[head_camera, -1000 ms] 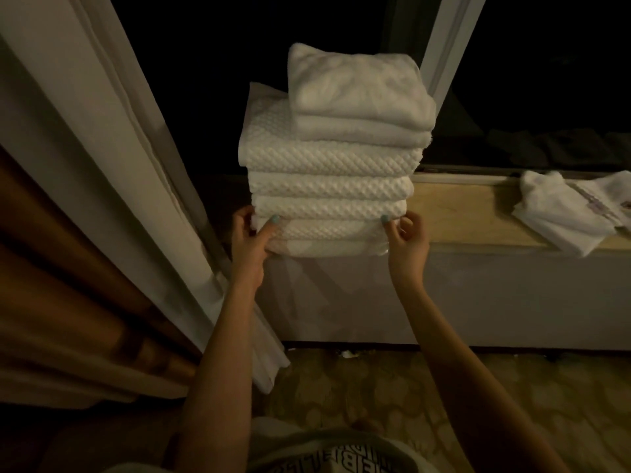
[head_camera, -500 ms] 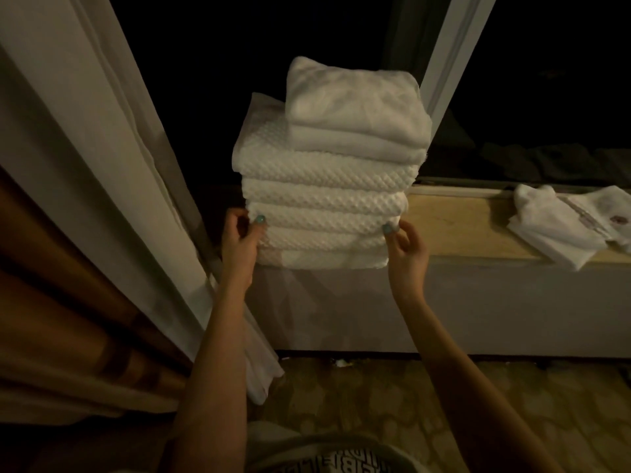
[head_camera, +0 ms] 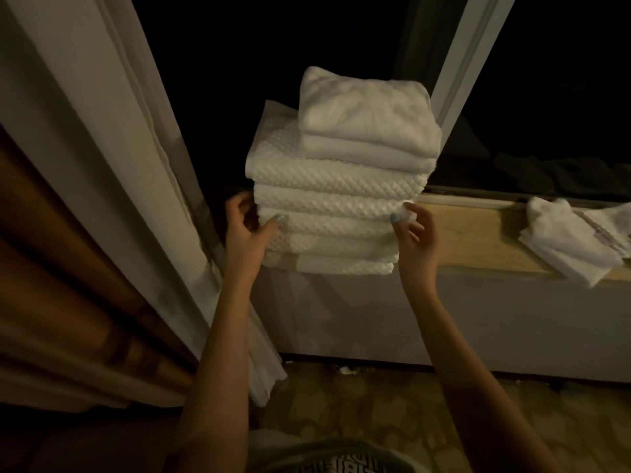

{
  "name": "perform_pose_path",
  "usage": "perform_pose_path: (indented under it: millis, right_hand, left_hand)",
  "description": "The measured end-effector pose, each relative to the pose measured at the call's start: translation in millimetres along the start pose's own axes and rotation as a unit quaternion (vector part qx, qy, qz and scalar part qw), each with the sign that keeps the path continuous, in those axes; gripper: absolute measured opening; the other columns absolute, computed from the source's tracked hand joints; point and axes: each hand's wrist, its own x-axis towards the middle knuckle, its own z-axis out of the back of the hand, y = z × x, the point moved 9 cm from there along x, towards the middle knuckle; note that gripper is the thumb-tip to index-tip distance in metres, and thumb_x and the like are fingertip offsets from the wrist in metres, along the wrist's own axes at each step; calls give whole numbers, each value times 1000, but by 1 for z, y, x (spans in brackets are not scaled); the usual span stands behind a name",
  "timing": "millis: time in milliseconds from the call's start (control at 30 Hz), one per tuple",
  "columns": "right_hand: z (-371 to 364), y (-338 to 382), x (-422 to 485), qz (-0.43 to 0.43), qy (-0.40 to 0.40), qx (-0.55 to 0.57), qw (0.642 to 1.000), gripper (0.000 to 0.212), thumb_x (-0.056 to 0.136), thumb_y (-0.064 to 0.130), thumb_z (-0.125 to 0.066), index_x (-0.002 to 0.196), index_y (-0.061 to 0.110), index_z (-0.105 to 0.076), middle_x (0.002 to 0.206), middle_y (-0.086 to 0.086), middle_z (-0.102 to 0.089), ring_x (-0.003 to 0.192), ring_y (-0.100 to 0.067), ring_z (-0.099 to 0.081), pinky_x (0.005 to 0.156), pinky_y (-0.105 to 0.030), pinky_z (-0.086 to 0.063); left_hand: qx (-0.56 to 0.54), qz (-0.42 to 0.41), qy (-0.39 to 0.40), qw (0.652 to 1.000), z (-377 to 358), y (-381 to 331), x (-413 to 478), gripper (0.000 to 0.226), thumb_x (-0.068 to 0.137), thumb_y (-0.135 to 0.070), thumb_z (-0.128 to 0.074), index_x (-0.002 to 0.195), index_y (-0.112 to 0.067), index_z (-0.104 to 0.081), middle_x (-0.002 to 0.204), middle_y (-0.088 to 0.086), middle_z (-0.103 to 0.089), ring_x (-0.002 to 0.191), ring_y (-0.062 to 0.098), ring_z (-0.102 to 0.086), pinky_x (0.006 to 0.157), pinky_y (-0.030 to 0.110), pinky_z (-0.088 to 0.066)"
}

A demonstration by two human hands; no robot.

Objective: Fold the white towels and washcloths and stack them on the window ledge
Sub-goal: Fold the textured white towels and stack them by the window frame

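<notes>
A tall stack of folded white towels (head_camera: 338, 196) stands on the wooden window ledge (head_camera: 478, 230), with two smoother folded towels (head_camera: 368, 121) on top of several waffle-textured ones. My left hand (head_camera: 246, 230) is at the stack's left side, thumb on the front of a middle towel, fingers curled behind the edge. My right hand (head_camera: 413, 230) pinches the right corner of a middle towel between thumb and forefinger.
Loose white washcloths (head_camera: 573, 240) lie on the ledge at the right, partly over its edge. A pale curtain (head_camera: 112, 158) hangs at the left beside brown drapes (head_camera: 68, 302). The window glass behind is dark. Patterned carpet (head_camera: 375, 404) lies below the ledge wall.
Both hands have moved up from the stack's bottom towels to its middle layers. The right hand now pinches a towel corner. The view has dipped, so the stack sits lower in frame.
</notes>
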Motion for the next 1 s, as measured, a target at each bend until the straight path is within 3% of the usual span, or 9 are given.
perform_pose_path:
  millis: [67,133,233,367,467,633,800,900,1000]
  right_hand:
    - [2,-3,4,-12,-23,3,1000,19,91,22,-64,107,25,-55,98,-4,-63,85,-11,-63,70,-24,-51]
    - [4,-8,6,-36,-43,12,998,24,90,25,-65,110,22,-50,101,3,-61,90,-7,-62,73,-21,-52]
    - [2,-17,11,-61,-28,5,998,26,91,27,-64,109,15,-50,106,-4,-60,96,-15,-62,76,-24,-51]
    - [4,-9,23,-31,-24,-26,999,10,93,23,-61,95,18,-52,95,-5,-59,87,-17,-59,73,-30,-49]
    - [6,4,35,0,-29,-65,997,12,93,20,-60,86,16,-51,85,-3,-56,79,-15,-54,69,-32,-45]
    - [16,1,38,-1,-42,-42,998,13,87,39,-60,78,38,-51,84,-23,-57,73,-23,-53,63,-35,-42]
    - [9,7,30,10,-2,-27,1000,13,93,16,-61,94,18,-48,89,3,-55,74,8,-57,65,-18,-45]
    - [7,10,33,-14,13,-14,1000,47,92,18,-63,131,19,-37,120,1,-51,98,2,-57,72,-19,-54]
    - [0,19,40,-33,76,-14,996,52,94,29,-59,139,23,-33,130,-7,-53,109,-15,-60,83,-33,-57]
  left_hand:
    - [-37,2,-10,999,-4,-7,0,45,87,-15,-69,123,-25,-45,127,10,-57,113,19,-57,97,33,-50]
    - [-38,19,-49,998,0,-7,0,33,87,-34,-67,116,-29,-52,123,8,-60,112,20,-58,99,45,-48]
    - [-44,49,-73,995,1,-3,0,27,75,-59,-62,98,-46,-54,113,7,-61,107,25,-59,95,53,-48]
    - [-44,41,-59,996,-3,-3,3,21,75,-61,-62,90,-51,-54,109,13,-60,106,35,-57,94,60,-45]
    - [-56,36,-36,997,-6,-4,2,21,76,-59,-63,92,-48,-56,110,15,-60,108,39,-55,94,62,-44]
    - [-47,30,1,998,-15,-12,-4,22,80,-56,-60,98,-45,-55,109,7,-61,107,32,-57,96,57,-45]
    - [-61,36,-22,997,-13,-11,1,34,90,-38,-61,117,-26,-46,118,1,-59,109,17,-58,98,41,-48]
    - [-78,-1,-28,997,-20,-27,4,57,95,-29,-55,144,-24,-25,139,-2,-46,124,7,-49,102,28,-43]
    - [-50,-15,-24,998,-23,-36,13,54,98,-38,-46,148,-29,-26,147,-4,-41,131,10,-43,106,31,-41]
